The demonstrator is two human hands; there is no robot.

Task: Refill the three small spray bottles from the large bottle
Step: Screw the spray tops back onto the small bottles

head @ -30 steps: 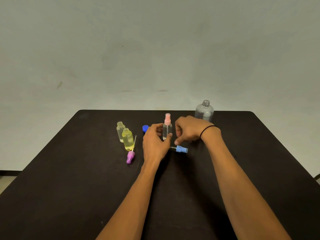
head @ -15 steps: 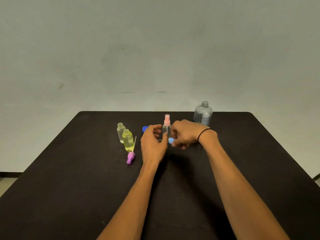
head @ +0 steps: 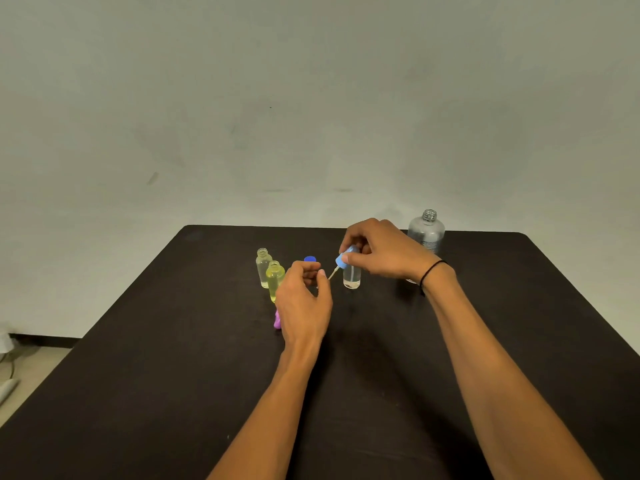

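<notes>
My right hand (head: 384, 251) pinches a light blue spray head (head: 344, 258) above the table, its thin tube slanting down to the left. Right behind it stands a small clear spray bottle (head: 352, 278) with a little liquid; my hand hides its top. My left hand (head: 304, 299) hovers just left of the tube's tip, fingers loosely curled and holding nothing. An open clear small bottle (head: 263, 268) and an open yellow one (head: 275, 278) stand at the left. The large clear bottle (head: 426, 232) stands uncapped at the back right.
A blue cap (head: 310, 259) lies behind my left hand. A purple spray head (head: 277, 320) lies on the black table (head: 173, 358), partly hidden by my left hand. The table's far edge runs just behind the large bottle; a grey wall rises beyond.
My right hand picked the blue spray head off the table and raised it. My left hand let go of the pink-topped bottle and drew back to the left.
</notes>
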